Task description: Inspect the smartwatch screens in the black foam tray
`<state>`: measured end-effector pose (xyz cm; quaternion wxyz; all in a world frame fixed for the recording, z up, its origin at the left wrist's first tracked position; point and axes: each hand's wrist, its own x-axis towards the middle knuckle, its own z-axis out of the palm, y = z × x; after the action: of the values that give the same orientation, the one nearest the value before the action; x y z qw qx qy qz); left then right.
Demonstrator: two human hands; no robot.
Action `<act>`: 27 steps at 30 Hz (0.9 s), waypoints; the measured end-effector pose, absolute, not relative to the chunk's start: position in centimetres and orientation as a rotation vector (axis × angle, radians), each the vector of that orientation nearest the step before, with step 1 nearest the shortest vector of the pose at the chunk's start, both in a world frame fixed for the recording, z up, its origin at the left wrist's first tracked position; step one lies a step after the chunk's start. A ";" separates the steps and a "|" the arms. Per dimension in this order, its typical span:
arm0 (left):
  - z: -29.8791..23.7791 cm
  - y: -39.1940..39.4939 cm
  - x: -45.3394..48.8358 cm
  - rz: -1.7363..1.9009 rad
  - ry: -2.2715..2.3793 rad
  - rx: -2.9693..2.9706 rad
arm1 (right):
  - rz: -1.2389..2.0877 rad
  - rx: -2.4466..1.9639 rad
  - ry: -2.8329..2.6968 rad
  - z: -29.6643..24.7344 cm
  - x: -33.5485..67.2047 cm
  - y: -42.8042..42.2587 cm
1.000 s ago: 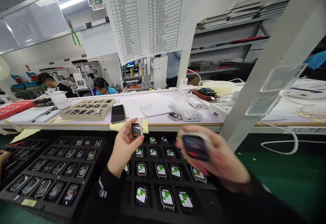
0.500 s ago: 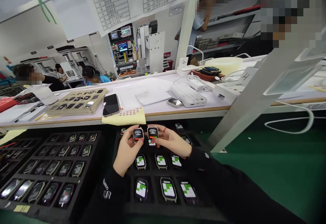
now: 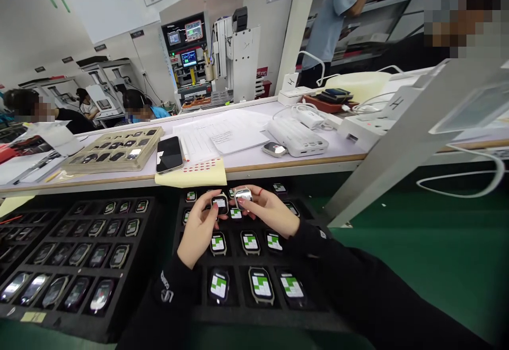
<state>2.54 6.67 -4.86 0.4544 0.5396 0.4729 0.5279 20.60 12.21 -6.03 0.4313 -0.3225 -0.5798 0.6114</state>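
My left hand (image 3: 199, 228) grips a smartwatch case (image 3: 220, 203) without a strap, its dark screen facing up and the thumb on the glass. Close beside it, my right hand (image 3: 274, 211) pinches a second smartwatch case (image 3: 243, 196), whose tilted face shines with a bright reflection. Both are held above a black foam tray (image 3: 234, 281) with several smartwatches in its pockets. Many of those, such as the watch in the front row (image 3: 261, 284), show a green and white pattern. My hands hide some of the tray's back pockets.
Left of it lies another black foam tray (image 3: 85, 273) of watches. On the bench edge rest a phone (image 3: 169, 155), a yellow sheet (image 3: 199, 172), a white power bank (image 3: 296, 138) and a beige watch tray (image 3: 113, 151). A slanted metal post (image 3: 382, 143) rises at the right. Several people are beyond the bench.
The text and red-green marks on both held screens no longer show. The right watch has tilted and now reflects light; the left thumb has moved up onto its screen. The camera view has shifted slightly.
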 end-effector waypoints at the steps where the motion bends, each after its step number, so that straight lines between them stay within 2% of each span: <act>1: -4.9 6.7 2.6 1.299 1.162 1.328 | 1.537 -0.804 -1.432 -6.0 20.6 12.2; 27: -4.7 6.8 3.0 1.365 1.129 1.292 | 1.749 -0.656 -1.288 -6.4 20.4 12.5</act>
<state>2.96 6.75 -4.66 0.4571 0.5241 0.4581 0.5537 20.45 12.45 -6.35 0.4228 -0.2619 -0.5145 0.6985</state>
